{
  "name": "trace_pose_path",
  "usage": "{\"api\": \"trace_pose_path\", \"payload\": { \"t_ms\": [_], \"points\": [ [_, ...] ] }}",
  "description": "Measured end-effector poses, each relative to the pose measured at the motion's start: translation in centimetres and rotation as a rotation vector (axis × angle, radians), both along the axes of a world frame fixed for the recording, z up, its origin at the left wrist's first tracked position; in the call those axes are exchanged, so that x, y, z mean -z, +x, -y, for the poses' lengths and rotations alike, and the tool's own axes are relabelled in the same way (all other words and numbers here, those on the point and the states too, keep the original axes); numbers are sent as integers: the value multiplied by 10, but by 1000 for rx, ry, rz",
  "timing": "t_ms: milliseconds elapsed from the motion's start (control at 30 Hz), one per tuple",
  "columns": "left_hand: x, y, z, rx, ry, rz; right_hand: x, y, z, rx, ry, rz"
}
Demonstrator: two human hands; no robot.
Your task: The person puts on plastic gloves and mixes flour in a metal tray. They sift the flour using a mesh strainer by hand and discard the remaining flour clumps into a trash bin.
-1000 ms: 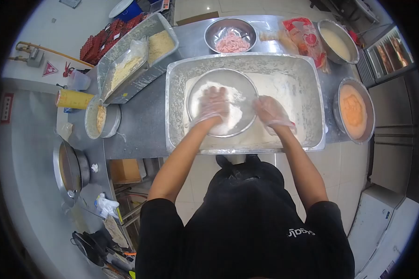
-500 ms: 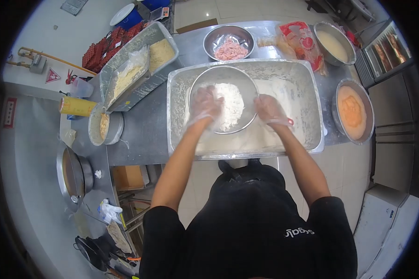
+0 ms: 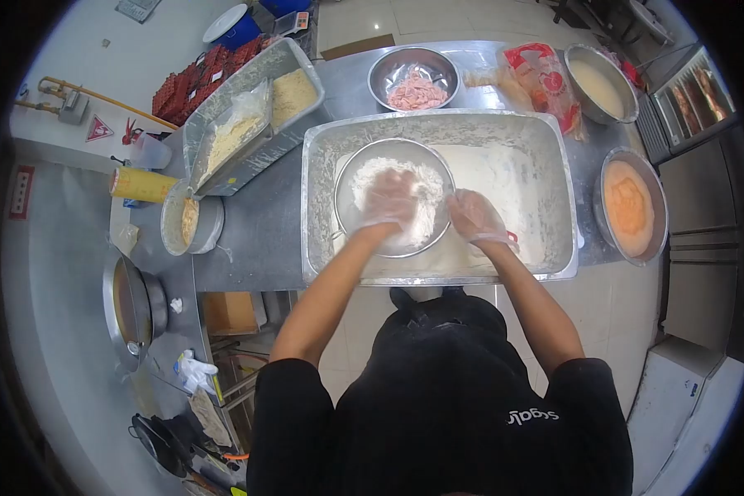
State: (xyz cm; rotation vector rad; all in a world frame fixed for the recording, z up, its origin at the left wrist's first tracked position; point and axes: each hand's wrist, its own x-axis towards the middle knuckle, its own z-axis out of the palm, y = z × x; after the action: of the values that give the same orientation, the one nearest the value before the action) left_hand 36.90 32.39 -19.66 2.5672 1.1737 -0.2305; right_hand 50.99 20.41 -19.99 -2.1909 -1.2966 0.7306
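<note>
A round metal sieve (image 3: pixel 345 192) holds white flour (image 3: pixel 428 188) inside a large floury metal tub (image 3: pixel 564 198). My left hand (image 3: pixel 391 198), in a clear plastic glove, lies over the flour in the sieve. Its fingers look spread, though motion smears them. On the sieve's right side, my gloved right hand (image 3: pixel 474 217) is closed at the rim and handle. A small red piece shows beside that wrist. More pale flour covers the tub's floor below and to the right of the sieve.
Behind the tub stands a bowl of pink meat strips (image 3: pixel 416 89), beside a red-printed plastic bag (image 3: pixel 541 78). Bowls of pale liquid (image 3: pixel 595 87) and orange mixture (image 3: pixel 630 207) sit at the right. To the left are a grey bin (image 3: pixel 306 107) of crumbs and a small pot (image 3: pixel 211 223).
The sieve has shifted slightly toward me. My left hand has moved from the sieve's left side to over the flour, which is now more spread out. My right hand stays at the rim.
</note>
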Motion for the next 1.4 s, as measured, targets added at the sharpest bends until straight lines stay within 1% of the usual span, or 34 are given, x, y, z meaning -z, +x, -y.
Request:
{"api": "trace_pose_path", "payload": {
  "t_ms": [33, 67, 100, 167, 200, 233, 300, 367, 400, 433, 467, 500, 533, 567, 600, 667, 700, 733, 800, 833, 867, 900, 967, 1000, 1100, 1133, 1167, 1233, 1300, 1333, 1400],
  "points": [
    [-2, -5, -17, 3, 17, -25, -5, 1, 3, -7, -12, 11],
    [-19, -9, -30, -14, -47, -38, -7, 4, -1, -30, -4, 9],
    [-4, -9, -25, 11, 48, 21, -7, 6, -5, -49, 4, 1],
    [50, -1, -3, 69, 242, 143, -7, 6, -7, -42, 18, -22],
    [60, 9, 13, 122, 368, 295, -9, 6, -9, -22, 24, -33],
    [24, 11, 17, 63, -18, 183, -9, 5, -9, -2, 28, -44],
    [5, 4, 1, 81, -118, 167, -3, 6, -4, 10, 14, -2],
    [-37, -9, -13, 69, -99, 59, 5, 13, -1, 29, 8, 28],
    [19, -20, -36, 52, 30, 208, 9, 19, -3, 44, 12, 37],
    [4, -24, -35, 31, -46, 276, 8, 21, -3, 66, 15, 42],
    [-12, -26, -34, 7, -121, 349, 8, 18, -4, -68, -28, 187],
    [-23, -25, -31, -15, -197, 420, 2, 16, -3, -76, -1, 134],
    [1, -25, -36, -16, -212, 312, -7, 15, 0, -78, 30, 81],
    [42, -26, -37, 82, -41, 265, -12, 14, -1, -93, 62, 32],
    [88, -25, -35, 174, 131, 218, -4, 14, -10, -19, -29, -1],
    [88, -11, -11, 236, 181, 186, 21, 12, -17, -41, 36, 53],
    [40, -4, 22, 210, 54, 202, 28, 10, -17, -51, 66, 76],
    [9, -1, 41, 183, -76, 216, 18, 8, -14, -57, 14, 53],
    [-5, -11, 21, 176, -43, 115, -12, 5, -2, -74, -93, 12],
    [-9, -17, 10, 175, -30, 62, -11, 0, 1, -43, -86, -2],
    [-3, -19, 0, 117, 111, 50, -12, -3, 1, -13, -73, -12],
    [1, -13, 2, 65, 162, 25, -12, -6, 0, 21, -61, -26],
    [8, 3, 12, -35, 263, -30, -13, -6, -6, -6, 8, -25],
    [5, 2, 12, 15, 184, 1, -12, -6, -7, -18, 43, -24],
    [-3, 0, 12, 156, -56, 107, 1, 0, -1, 29, -6, -72],
    [-2, -10, -3, 163, 93, -29, 2, -2, 3, 14, -13, -74],
    [9, -21, -16, 157, 199, 9, 1, 0, 2, 5, -2, -68],
    [10, -7, -12, 181, 202, -292, -1, 0, 0, 22, 11, -81],
    [32, -1, 9, 287, -30, 3, -8, 4, -5, 56, 15, -103],
    [-7, 7, 24, 196, -326, 101, 0, 6, -7, 46, 38, -73],
    [-17, 1, 15, 234, -443, 164, 21, 14, -6, 17, 74, -5]
  ]
}}
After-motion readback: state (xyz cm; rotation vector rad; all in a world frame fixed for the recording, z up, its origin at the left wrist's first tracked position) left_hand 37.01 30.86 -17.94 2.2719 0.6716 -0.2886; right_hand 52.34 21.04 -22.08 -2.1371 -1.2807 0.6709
